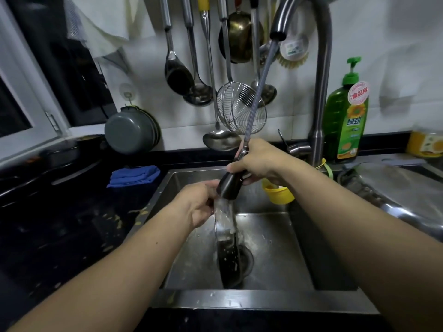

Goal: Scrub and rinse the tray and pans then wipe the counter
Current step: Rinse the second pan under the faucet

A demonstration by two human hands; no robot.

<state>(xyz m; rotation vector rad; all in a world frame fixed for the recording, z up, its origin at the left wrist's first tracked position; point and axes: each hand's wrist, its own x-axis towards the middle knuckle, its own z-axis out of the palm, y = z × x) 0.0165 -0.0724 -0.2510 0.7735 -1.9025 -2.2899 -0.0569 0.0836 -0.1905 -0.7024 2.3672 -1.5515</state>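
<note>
A dark pan (229, 255) stands on edge inside the steel sink (275, 248), its lower rim down by the drain and its face speckled with pale bits of residue. The left hand (200, 206) grips the pan's upper rim, fingers curled around the edge. Just above it, the right hand (260, 164) is wrapped around the pull-out spray head (229, 186), thumb along the top, nozzle pointed down — a stream of water (226, 215) runs from it straight onto the pan's upper face and down toward the drain.

The spray head's braided hose (260, 92) climbs up to the arched tap (318, 92) behind the sink. A yellow cup (279, 194) hangs at the sink's back wall, just beside the right wrist. On the dark counter (60, 236) to the left lies a folded blue cloth (134, 176), and yellowish crumbs dot the counter near the sink's edge. A green dish-soap bottle (346, 116) stands right of the tap. On the wall behind hang ladles (187, 75) and a wire skimmer (239, 111); a grey pot (130, 131) hangs at the left — beside the window frame.
</note>
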